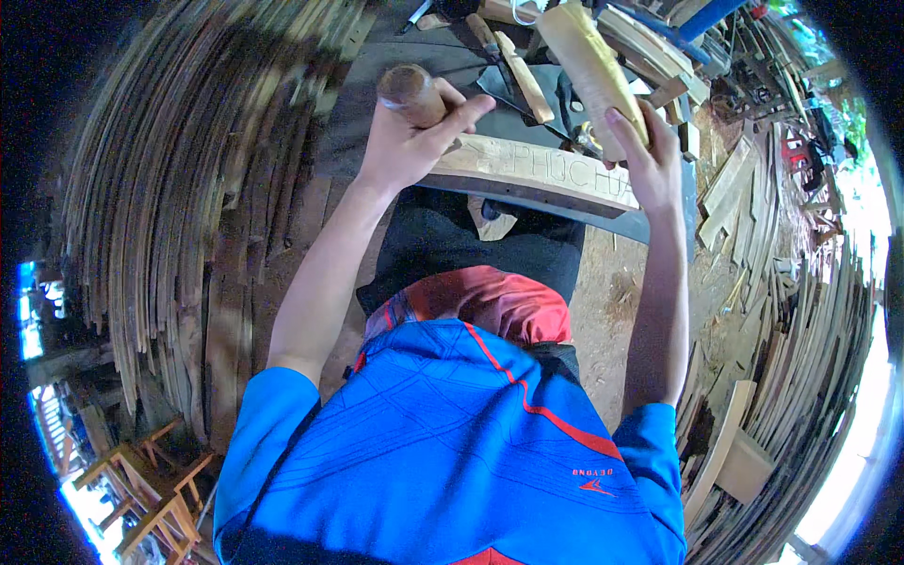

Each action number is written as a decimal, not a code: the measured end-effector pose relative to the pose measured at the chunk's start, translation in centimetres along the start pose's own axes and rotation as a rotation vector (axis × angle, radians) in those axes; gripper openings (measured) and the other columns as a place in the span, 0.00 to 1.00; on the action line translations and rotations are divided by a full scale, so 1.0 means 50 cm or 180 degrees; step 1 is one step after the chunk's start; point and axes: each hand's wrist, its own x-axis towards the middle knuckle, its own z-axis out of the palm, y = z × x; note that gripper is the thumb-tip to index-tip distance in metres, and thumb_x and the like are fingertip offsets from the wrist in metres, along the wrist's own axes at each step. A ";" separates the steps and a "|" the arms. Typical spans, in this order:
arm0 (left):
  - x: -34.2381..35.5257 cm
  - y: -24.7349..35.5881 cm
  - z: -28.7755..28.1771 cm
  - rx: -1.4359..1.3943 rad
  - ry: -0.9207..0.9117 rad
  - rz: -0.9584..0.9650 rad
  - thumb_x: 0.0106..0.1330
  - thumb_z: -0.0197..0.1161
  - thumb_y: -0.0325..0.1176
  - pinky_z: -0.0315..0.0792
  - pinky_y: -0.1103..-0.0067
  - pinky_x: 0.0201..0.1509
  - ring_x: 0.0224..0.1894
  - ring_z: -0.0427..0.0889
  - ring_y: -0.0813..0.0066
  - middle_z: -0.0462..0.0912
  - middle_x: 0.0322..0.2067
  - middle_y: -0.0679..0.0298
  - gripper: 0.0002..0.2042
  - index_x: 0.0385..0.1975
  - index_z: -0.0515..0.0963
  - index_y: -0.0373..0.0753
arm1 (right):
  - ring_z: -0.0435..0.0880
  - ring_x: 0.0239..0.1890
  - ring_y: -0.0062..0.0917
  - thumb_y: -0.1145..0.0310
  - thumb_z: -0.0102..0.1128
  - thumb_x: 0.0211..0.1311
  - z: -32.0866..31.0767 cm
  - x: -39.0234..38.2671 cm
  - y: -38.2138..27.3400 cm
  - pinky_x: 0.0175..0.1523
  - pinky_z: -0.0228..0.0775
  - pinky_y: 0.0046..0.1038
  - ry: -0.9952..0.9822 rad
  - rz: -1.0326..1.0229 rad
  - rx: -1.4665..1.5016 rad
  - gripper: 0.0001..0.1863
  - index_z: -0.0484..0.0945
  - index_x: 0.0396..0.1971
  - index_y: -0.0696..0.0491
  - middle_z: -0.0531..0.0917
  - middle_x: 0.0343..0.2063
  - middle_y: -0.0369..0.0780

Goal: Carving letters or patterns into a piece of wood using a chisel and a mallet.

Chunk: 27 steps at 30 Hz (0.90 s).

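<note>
My left hand (407,141) is closed around a thick wooden tool handle (407,87) with a round brown end facing up. Whatever is at its lower end is hidden by the hand. Just below it lies a long wooden board (490,160), with letters cut or drawn on its top face. My right hand (650,155) grips the lower end of a pale wooden mallet (589,61), a thick club-like piece tilted up and to the left. It is raised over the right part of the board and covers some of it.
The board rests on a dark work table (353,132). A long tool (485,36) and a pale wooden stick (525,80) lie beyond it. Stacked planks (188,188) line the left, with more planks (800,377) at right. Wooden chair frames (151,480) stand at lower left.
</note>
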 end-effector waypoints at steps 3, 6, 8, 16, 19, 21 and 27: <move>0.014 0.032 -0.005 0.0283 -0.0146 -0.0518 0.61 0.72 0.39 0.71 0.81 0.35 0.27 0.78 0.84 0.81 0.22 0.70 0.12 0.23 0.80 0.37 | 0.77 0.27 0.15 0.58 0.62 0.65 -0.020 -0.010 -0.051 0.28 0.68 0.20 -0.0019 -0.0160 -0.0221 0.20 0.78 0.44 0.61 0.82 0.30 0.39; 0.033 -0.002 0.004 0.0333 -0.0011 -0.0394 0.61 0.72 0.41 0.69 0.81 0.33 0.26 0.76 0.84 0.79 0.21 0.69 0.15 0.22 0.78 0.37 | 0.78 0.29 0.16 0.58 0.63 0.64 -0.031 -0.016 -0.082 0.30 0.70 0.21 0.0012 -0.0498 -0.0544 0.20 0.78 0.45 0.61 0.82 0.31 0.40; 0.047 -0.033 -0.005 0.0122 0.0044 0.0411 0.60 0.72 0.46 0.65 0.78 0.23 0.18 0.70 0.84 0.74 0.14 0.68 0.21 0.17 0.74 0.36 | 0.78 0.31 0.17 0.59 0.63 0.64 -0.028 -0.024 -0.116 0.32 0.70 0.21 -0.0077 -0.0478 -0.0468 0.20 0.78 0.45 0.61 0.82 0.31 0.39; 0.063 -0.001 0.017 0.1119 -0.0105 -0.0126 0.62 0.68 0.51 0.71 0.78 0.29 0.24 0.78 0.80 0.79 0.18 0.67 0.20 0.26 0.80 0.37 | 0.80 0.29 0.19 0.60 0.62 0.65 -0.039 -0.050 -0.189 0.34 0.70 0.20 0.0061 -0.0237 -0.0329 0.22 0.77 0.50 0.62 0.83 0.33 0.39; 0.076 -0.033 0.010 0.0998 -0.0182 -0.0184 0.63 0.66 0.54 0.72 0.77 0.31 0.24 0.79 0.79 0.79 0.19 0.66 0.21 0.26 0.80 0.38 | 0.80 0.32 0.18 0.60 0.62 0.65 -0.039 -0.050 -0.194 0.37 0.71 0.21 0.0122 -0.0363 -0.0380 0.21 0.77 0.49 0.62 0.83 0.34 0.38; 0.075 -0.040 0.005 0.0906 -0.0166 -0.0068 0.63 0.66 0.54 0.72 0.77 0.31 0.24 0.78 0.79 0.79 0.18 0.66 0.22 0.26 0.80 0.37 | 0.80 0.35 0.18 0.60 0.62 0.65 -0.039 -0.055 -0.206 0.39 0.70 0.21 0.0139 -0.0479 -0.0545 0.21 0.78 0.49 0.61 0.83 0.34 0.38; 0.056 -0.008 0.008 0.1110 -0.0118 0.0107 0.61 0.62 0.62 0.73 0.69 0.36 0.27 0.82 0.59 0.82 0.23 0.54 0.27 0.33 0.83 0.39 | 0.76 0.31 0.18 0.58 0.62 0.65 -0.023 -0.072 -0.240 0.36 0.68 0.21 0.0633 -0.0939 -0.1099 0.19 0.78 0.42 0.60 0.81 0.30 0.37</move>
